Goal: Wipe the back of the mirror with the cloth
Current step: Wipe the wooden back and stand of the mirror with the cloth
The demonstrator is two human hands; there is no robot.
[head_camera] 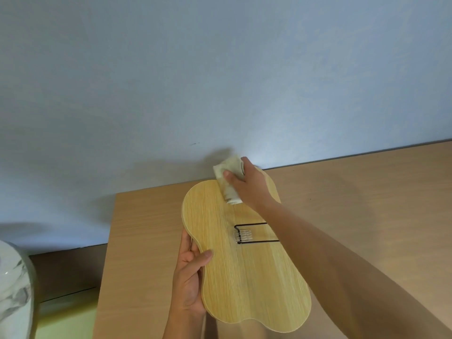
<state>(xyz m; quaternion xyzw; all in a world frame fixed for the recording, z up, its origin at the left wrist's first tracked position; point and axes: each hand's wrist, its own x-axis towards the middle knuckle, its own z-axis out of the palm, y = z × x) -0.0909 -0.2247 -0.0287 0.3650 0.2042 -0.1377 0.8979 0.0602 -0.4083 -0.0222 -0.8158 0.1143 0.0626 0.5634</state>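
Marbled round object (13, 287): far left edge, partly cut off; kind cannot be told.

Left hand (189, 277): closed on the near left edge of the mirror, thumb on top, fingers underneath.

Mirror (244, 265): wavy outline, pale wood-grain back facing up, held over the table. Black wire stand (254, 233) folded flat at its middle, fixed with a clear patch.

Cloth (228, 182): pale, bunched, on the far end of the mirror back.

Right hand (250, 185): closed on the cloth, pressing it to the wood.

Risk: hard pressure at the far end, well apart from the steadying hand, could tip or twist the mirror loose; the cloth could snag on the stand.

Table (367, 196): tan wood-look top, against a plain pale blue wall (220, 69).
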